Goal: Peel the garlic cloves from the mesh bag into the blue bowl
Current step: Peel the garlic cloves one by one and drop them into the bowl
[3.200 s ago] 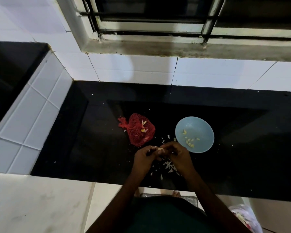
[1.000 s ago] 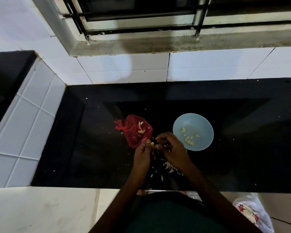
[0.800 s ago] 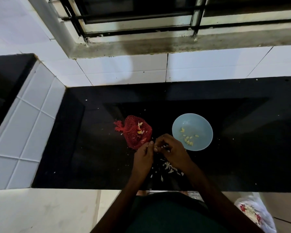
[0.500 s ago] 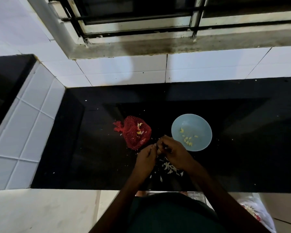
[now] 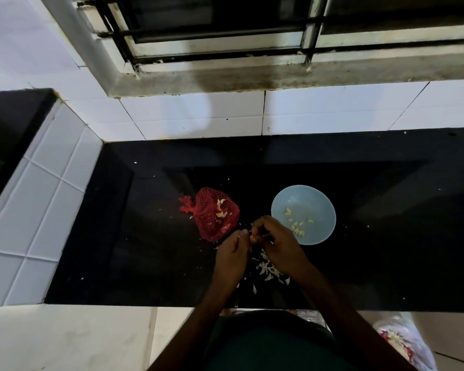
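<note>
Left hand [image 5: 232,254] and right hand [image 5: 280,246], fingers curled, pinch one small pale garlic clove [image 5: 253,238] over the black stone counter [image 5: 145,236] near its front edge, between red mesh bag [image 5: 213,214] and round light-blue bowl [image 5: 320,207] holding peeled cloves [image 5: 298,226].

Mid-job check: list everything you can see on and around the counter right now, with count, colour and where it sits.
mesh bag: one, red, on the counter left of the bowl, some cloves inside
bowl: one, light blue, on the counter right of the bag
peeled cloves: several, yellowish, inside the bowl
skins: many scraps, whitish, on the counter towards its front edge
held clove: one, yellowish, above the skins
counter: one, black
wall tiles: white, behind the counter
window bars: dark, above the tiles
plastic bag: one, whitish, lower right, below the counter
left hand: pinches the held clove, beside the bag
right hand: pinches the same clove, beside the bowl
</note>
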A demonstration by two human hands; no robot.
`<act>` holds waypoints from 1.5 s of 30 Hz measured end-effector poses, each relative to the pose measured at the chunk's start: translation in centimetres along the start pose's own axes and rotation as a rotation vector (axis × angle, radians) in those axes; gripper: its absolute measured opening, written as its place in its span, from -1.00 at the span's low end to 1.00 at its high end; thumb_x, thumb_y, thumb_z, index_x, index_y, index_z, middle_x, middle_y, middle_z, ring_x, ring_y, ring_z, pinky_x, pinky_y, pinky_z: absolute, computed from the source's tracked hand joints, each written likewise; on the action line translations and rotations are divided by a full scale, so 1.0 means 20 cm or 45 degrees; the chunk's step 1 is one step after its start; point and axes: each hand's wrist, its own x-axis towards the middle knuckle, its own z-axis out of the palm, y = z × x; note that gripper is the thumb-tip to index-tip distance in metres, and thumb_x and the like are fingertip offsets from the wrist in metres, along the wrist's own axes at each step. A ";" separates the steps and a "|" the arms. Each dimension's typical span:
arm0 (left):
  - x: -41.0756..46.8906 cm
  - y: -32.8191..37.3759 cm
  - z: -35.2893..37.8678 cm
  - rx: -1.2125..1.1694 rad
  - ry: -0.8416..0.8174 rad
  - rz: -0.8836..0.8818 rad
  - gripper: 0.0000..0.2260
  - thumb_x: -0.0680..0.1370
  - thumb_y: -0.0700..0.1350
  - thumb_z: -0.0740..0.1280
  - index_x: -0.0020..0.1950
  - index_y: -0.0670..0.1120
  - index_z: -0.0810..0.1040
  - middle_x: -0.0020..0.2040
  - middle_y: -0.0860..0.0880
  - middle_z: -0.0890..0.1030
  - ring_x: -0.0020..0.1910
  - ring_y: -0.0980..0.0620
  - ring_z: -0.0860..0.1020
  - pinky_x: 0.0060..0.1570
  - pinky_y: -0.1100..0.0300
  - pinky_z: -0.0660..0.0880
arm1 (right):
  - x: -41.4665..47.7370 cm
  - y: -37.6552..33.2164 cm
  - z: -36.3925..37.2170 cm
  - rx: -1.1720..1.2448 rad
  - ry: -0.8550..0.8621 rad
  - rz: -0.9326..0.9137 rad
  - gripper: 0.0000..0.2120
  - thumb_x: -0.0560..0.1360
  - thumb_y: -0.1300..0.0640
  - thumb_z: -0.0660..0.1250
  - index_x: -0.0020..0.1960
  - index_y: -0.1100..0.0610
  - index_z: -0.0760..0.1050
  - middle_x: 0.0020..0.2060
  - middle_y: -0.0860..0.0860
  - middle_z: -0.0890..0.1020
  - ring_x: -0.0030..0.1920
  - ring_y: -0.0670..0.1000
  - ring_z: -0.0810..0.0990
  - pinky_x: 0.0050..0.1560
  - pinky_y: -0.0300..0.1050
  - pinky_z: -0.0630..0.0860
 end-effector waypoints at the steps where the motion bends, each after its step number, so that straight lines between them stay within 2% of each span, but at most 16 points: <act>1: 0.00 0.00 0.00 0.054 0.007 0.022 -0.69 0.73 -0.10 0.16 -0.10 -0.20 0.57 -0.28 -0.05 0.52 -0.31 0.12 0.44 -0.24 0.13 0.37 | 0.00 0.01 0.00 -0.021 -0.024 -0.007 -0.85 0.51 0.40 0.37 -0.08 0.19 0.47 -0.14 -0.09 0.53 -0.11 -0.18 0.52 -0.11 -0.39 0.42; 6: -0.01 0.04 0.01 0.221 -0.011 0.074 -0.71 0.73 -0.13 0.15 -0.12 -0.12 0.55 -0.27 0.01 0.53 -0.33 0.16 0.44 -0.29 0.26 0.35 | 0.01 0.02 -0.01 -0.070 -0.088 -0.116 -0.79 0.49 0.53 0.23 -0.11 0.25 0.40 -0.15 -0.01 0.47 -0.14 -0.13 0.46 -0.12 -0.32 0.38; 9: 0.00 0.06 0.02 0.097 -0.044 0.004 -0.68 0.72 -0.05 0.15 -0.09 -0.19 0.55 -0.27 -0.04 0.52 -0.30 0.08 0.44 -0.24 0.08 0.38 | 0.01 0.02 -0.03 -0.078 -0.086 -0.218 -0.84 0.40 0.48 0.11 -0.15 0.28 0.36 -0.16 0.01 0.44 -0.14 -0.02 0.45 -0.12 -0.23 0.37; 12: -0.03 0.09 0.04 -0.155 -0.091 -0.136 -0.56 0.64 0.13 0.16 -0.03 -0.24 0.54 -0.19 -0.12 0.54 -0.22 -0.03 0.45 -0.23 0.06 0.37 | 0.00 0.00 -0.03 -0.082 -0.030 -0.271 -0.88 0.46 0.37 0.09 -0.13 0.28 0.39 -0.14 -0.04 0.43 -0.13 -0.08 0.44 -0.12 -0.25 0.38; 15: -0.05 0.13 0.07 -0.468 -0.120 -0.309 -0.69 0.72 -0.01 0.12 0.05 -0.15 0.58 -0.11 -0.14 0.52 -0.23 0.00 0.44 -0.31 0.19 0.36 | 0.00 0.01 -0.02 -0.061 0.046 -0.201 -0.91 0.56 0.28 0.16 -0.08 0.22 0.42 -0.12 -0.10 0.44 -0.12 -0.10 0.47 -0.13 -0.24 0.41; 18: -0.05 0.14 0.07 -0.617 -0.126 -0.344 -0.74 0.72 -0.07 0.13 -0.04 -0.07 0.57 -0.19 -0.04 0.51 -0.32 0.14 0.40 -0.39 0.26 0.30 | -0.01 0.03 -0.02 0.106 0.099 -0.031 -0.90 0.61 0.27 0.33 -0.02 0.10 0.46 -0.10 -0.08 0.52 -0.09 -0.02 0.56 -0.08 -0.13 0.51; 21: -0.06 0.14 0.07 -0.589 -0.113 -0.329 -0.74 0.72 -0.06 0.15 0.00 -0.09 0.59 -0.16 -0.07 0.54 -0.28 0.09 0.43 -0.37 0.25 0.33 | -0.03 0.02 -0.02 0.180 0.117 0.074 -0.86 0.57 0.23 0.42 0.02 0.02 0.55 -0.05 -0.07 0.62 -0.01 0.01 0.64 0.01 -0.02 0.59; 23: -0.07 0.14 0.06 -0.499 -0.093 -0.271 -0.72 0.73 -0.04 0.13 0.02 -0.09 0.60 -0.11 -0.11 0.55 -0.20 0.01 0.47 -0.31 0.22 0.38 | -0.02 0.01 -0.02 0.168 0.166 0.115 -0.90 0.53 0.20 0.46 -0.03 0.03 0.61 -0.08 -0.07 0.66 -0.02 0.00 0.66 0.01 0.00 0.61; 26: -0.07 0.12 0.06 -0.300 -0.039 -0.080 -0.69 0.74 0.03 0.13 -0.04 -0.02 0.59 -0.20 -0.04 0.53 -0.20 0.03 0.46 -0.23 0.12 0.40 | -0.03 0.00 -0.02 0.106 0.283 0.134 -0.93 0.50 0.18 0.49 -0.12 0.06 0.62 -0.18 -0.11 0.64 -0.10 -0.07 0.64 -0.09 -0.13 0.57; 28: -0.07 0.11 0.05 -0.132 0.001 0.026 -0.67 0.71 0.14 0.13 -0.07 0.03 0.56 -0.26 0.05 0.50 -0.25 0.08 0.45 -0.21 0.06 0.38 | -0.03 0.00 -0.01 0.068 0.281 0.112 -0.93 0.54 0.16 0.45 -0.11 0.07 0.58 -0.17 -0.12 0.61 -0.10 -0.10 0.61 -0.09 -0.21 0.53; 30: -0.07 0.11 0.05 -0.072 0.036 0.097 -0.66 0.67 0.21 0.13 -0.07 0.01 0.53 -0.26 0.03 0.50 -0.27 0.09 0.44 -0.23 0.05 0.39 | -0.04 -0.01 -0.01 0.020 0.234 0.075 -0.90 0.60 0.11 0.37 -0.09 0.09 0.52 -0.15 -0.12 0.55 -0.10 -0.12 0.56 -0.10 -0.28 0.46; 32: -0.09 0.12 0.05 -0.061 0.056 0.143 -0.70 0.71 0.13 0.16 -0.04 -0.01 0.54 -0.21 -0.04 0.55 -0.27 0.06 0.47 -0.24 0.02 0.43 | -0.04 -0.01 -0.01 -0.045 0.191 0.027 -0.86 0.62 0.07 0.28 -0.07 0.11 0.46 -0.12 -0.10 0.48 -0.10 -0.12 0.51 -0.11 -0.25 0.42; 34: -0.09 0.12 0.05 -0.069 0.052 0.142 -0.78 0.72 0.00 0.18 0.00 0.00 0.57 -0.13 -0.04 0.61 -0.21 -0.05 0.57 -0.18 -0.04 0.54 | -0.03 -0.01 -0.02 -0.121 0.164 -0.011 -0.91 0.60 0.12 0.21 -0.07 0.11 0.43 -0.11 -0.08 0.44 -0.10 -0.11 0.49 -0.12 -0.22 0.42; 37: -0.08 0.12 0.05 -0.086 0.073 0.097 -0.81 0.72 -0.04 0.20 0.04 -0.02 0.59 -0.07 -0.02 0.64 -0.09 -0.08 0.63 -0.09 -0.04 0.60 | -0.03 0.00 -0.03 -0.209 0.156 -0.040 -0.93 0.63 0.15 0.27 -0.04 0.06 0.44 -0.08 -0.11 0.43 -0.08 -0.16 0.48 -0.10 -0.33 0.38; 42: -0.07 0.12 0.05 -0.123 0.123 0.061 -0.82 0.68 -0.08 0.28 0.03 -0.12 0.64 -0.08 -0.07 0.69 -0.18 0.01 0.69 -0.20 0.14 0.63 | -0.05 -0.01 0.00 -0.248 0.233 0.057 -0.94 0.60 0.19 0.35 0.00 0.07 0.48 -0.06 -0.14 0.44 -0.04 -0.29 0.47 -0.10 -0.48 0.34; 45: -0.08 0.10 0.04 -0.120 0.077 0.055 -0.89 0.64 -0.12 0.35 0.06 -0.04 0.69 -0.07 0.00 0.73 -0.13 0.00 0.72 -0.04 -0.03 0.67 | -0.06 -0.03 -0.01 -0.207 0.249 0.115 -0.94 0.59 0.25 0.34 -0.02 0.12 0.48 -0.07 -0.11 0.43 -0.06 -0.35 0.46 -0.15 -0.55 0.33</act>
